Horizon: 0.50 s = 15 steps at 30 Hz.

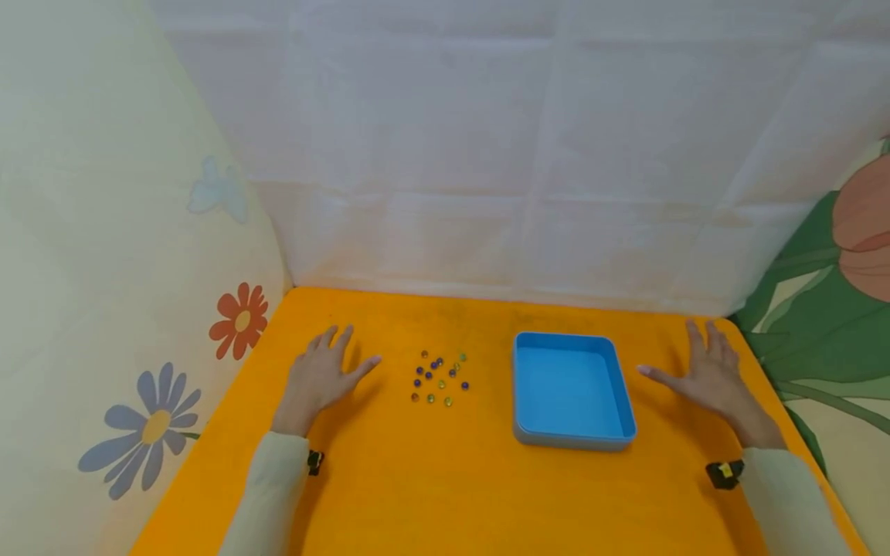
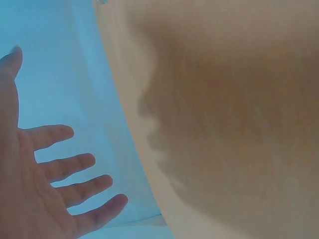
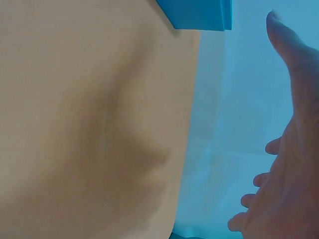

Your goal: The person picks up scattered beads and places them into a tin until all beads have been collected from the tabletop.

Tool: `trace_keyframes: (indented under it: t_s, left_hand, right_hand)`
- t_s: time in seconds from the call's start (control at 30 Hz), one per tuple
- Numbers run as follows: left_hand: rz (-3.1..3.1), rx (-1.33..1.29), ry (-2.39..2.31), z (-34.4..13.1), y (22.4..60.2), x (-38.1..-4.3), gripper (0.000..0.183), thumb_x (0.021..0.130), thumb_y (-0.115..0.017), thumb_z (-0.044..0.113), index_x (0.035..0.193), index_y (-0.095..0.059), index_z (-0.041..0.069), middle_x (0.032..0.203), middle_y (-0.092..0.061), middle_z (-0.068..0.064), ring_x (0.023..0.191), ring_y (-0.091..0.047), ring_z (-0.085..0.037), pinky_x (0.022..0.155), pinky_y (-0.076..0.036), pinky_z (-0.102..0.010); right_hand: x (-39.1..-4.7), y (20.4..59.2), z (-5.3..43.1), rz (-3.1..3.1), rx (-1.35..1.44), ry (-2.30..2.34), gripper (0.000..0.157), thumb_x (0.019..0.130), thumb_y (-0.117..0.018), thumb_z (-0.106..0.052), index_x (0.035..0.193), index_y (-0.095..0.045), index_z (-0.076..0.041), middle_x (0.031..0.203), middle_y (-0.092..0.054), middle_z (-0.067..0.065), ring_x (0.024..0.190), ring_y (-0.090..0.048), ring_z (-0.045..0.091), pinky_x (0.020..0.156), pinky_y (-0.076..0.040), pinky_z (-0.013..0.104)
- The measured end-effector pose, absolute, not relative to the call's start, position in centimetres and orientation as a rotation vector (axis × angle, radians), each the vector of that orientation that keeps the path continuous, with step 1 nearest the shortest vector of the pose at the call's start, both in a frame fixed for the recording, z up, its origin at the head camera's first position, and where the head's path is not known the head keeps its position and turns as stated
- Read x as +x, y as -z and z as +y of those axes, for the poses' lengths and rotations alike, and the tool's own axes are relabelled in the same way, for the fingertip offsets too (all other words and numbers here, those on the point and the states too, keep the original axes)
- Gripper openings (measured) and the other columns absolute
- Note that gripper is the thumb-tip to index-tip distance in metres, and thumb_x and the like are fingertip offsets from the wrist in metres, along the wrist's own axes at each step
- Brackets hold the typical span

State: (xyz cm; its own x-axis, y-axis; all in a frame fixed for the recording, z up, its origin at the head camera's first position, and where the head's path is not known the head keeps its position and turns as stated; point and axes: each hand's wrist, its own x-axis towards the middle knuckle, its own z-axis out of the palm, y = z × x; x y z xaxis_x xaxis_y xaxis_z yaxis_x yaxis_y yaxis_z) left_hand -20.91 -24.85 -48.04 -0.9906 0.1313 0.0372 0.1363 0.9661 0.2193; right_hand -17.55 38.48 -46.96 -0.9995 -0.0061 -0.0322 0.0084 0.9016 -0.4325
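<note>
Several small glass beads [image 1: 441, 384] in dark blue, amber and yellow-green lie scattered on the orange table [image 1: 417, 494]. To their right sits a shallow square blue tray [image 1: 573, 390] with nothing inside. My left hand [image 1: 318, 382] hovers left of the beads, fingers spread and thumb pointing toward them. In the left wrist view its palm and fingers [image 2: 75, 165] show with nothing held. Right of the tray, my right hand [image 1: 712, 378] is spread too, its thumb toward the tray wall. The right wrist view shows a corner of the tray [image 3: 199, 15] beyond that bare hand.
A white cloth [image 1: 431, 139] hangs behind the table's far edge. Flower-printed fabric [image 1: 90, 270] borders the left side, and a large leaf-and-flower print [image 1: 841, 309] the right. Each sleeve cuff has a small dark wrist device [image 1: 725, 474] beside it.
</note>
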Motion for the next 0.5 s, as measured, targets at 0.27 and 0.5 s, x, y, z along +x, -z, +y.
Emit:
trace_keyframes:
  t_s: [0.27, 0.5]
  left_hand:
    - [-3.115, -0.188, 0.405, -24.5, 48.2, -20.3, 0.104, 0.095, -0.039, 0.086, 0.165, -0.033, 0.009, 0.161, -0.041, -0.03, 0.14, -0.047, -0.056, 0.101, -0.049, -0.072]
    - [-3.138, -0.221, 0.457, -23.8, 48.2, -19.8, 0.1, 0.096, -0.038, 0.085, 0.161, -0.041, 0.009, 0.161, -0.044, -0.026, 0.141, -0.049, -0.053, 0.102, -0.049, -0.07]
  right_hand:
    - [-17.4, 46.7, 37.7, 2.994, 0.003, 0.684, 0.132, 0.09, -0.071, -0.066, 0.165, 0.01, 0.005, 0.166, 0.015, 0.044, 0.148, 0.005, 0.073, 0.111, -0.012, 0.088]
    - [-17.1, 46.8, 37.4, 2.978, -0.03, 0.683, 0.131, 0.091, -0.071, -0.065, 0.164, 0.011, 0.007, 0.167, 0.012, 0.043, 0.148, 0.002, 0.072, 0.111, -0.014, 0.087]
